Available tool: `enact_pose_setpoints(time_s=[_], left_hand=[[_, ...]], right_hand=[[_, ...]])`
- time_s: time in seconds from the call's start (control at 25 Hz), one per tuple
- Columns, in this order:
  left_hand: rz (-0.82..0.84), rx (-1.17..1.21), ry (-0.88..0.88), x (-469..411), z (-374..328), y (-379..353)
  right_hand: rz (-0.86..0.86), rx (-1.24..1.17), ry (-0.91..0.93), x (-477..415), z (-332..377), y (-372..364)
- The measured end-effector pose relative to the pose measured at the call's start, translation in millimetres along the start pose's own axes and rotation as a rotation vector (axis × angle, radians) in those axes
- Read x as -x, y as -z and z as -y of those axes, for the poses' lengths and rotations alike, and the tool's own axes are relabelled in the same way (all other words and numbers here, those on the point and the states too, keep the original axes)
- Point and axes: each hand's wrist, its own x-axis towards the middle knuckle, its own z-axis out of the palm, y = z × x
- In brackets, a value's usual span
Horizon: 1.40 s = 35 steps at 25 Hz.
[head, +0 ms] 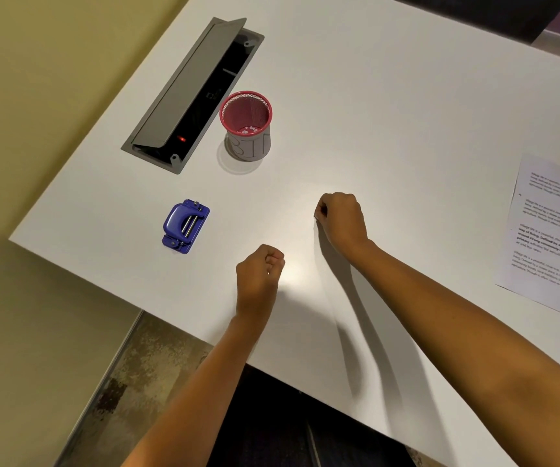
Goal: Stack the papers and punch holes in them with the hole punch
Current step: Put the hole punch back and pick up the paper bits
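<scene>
A blue hole punch (185, 226) sits on the white table (356, 106) near its left edge. Printed paper (551, 237) lies at the far right, partly cut off by the frame; I cannot tell how many sheets it is. My left hand (259, 274) is a closed fist over the table near the front edge, to the right of the punch and apart from it. My right hand (341, 219) is also curled into a fist, resting on the table middle, well left of the paper. Neither hand holds anything that I can see.
A red mesh cup (246, 124) with a paper label and a few small white bits inside stands behind the punch. A grey cable box (191, 96) with its lid raised is set into the table at the back left. The table's front edge runs diagonally below my forearms.
</scene>
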Motion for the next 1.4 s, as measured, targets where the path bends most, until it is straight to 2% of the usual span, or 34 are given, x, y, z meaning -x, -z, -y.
enact_pose_setpoints(time_s=[0.56,0.64,0.76,0.84,1.08,1.28,1.4], left_hand=[[-0.008,-0.044,-0.026,2.5,-3.6,-2.7],[-0.011,-0.031,-0.024,2.8,-4.0,-3.0],[-0.022,0.008,-0.019,1.4,-4.7,-1.5],[-0.019,0.025,-0.017,1.4,-6.2,-2.2],[0.014,0.039,-0.04,5.2,-17.0,-10.8],[0.064,-0.044,-0.193,16.4,-25.8,-26.8],[0.0,-0.215,-0.394,22.8,-23.9,-31.1]], right_hand=[[0.124,0.058,-0.069,-2.8,5.7,-1.0],[0.098,-0.082,-0.096,1.6,0.9,-2.7],[-0.033,-0.462,-0.258,21.8,-9.3,-0.4],[-0.071,-0.554,-0.356,40.5,-16.5,-0.5],[0.015,-0.918,-0.554,89.8,-16.9,-8.3],[0.066,-1.091,-0.569,107.9,-0.8,-15.2],[0.103,-1.109,-0.59,106.4,9.2,-13.7]])
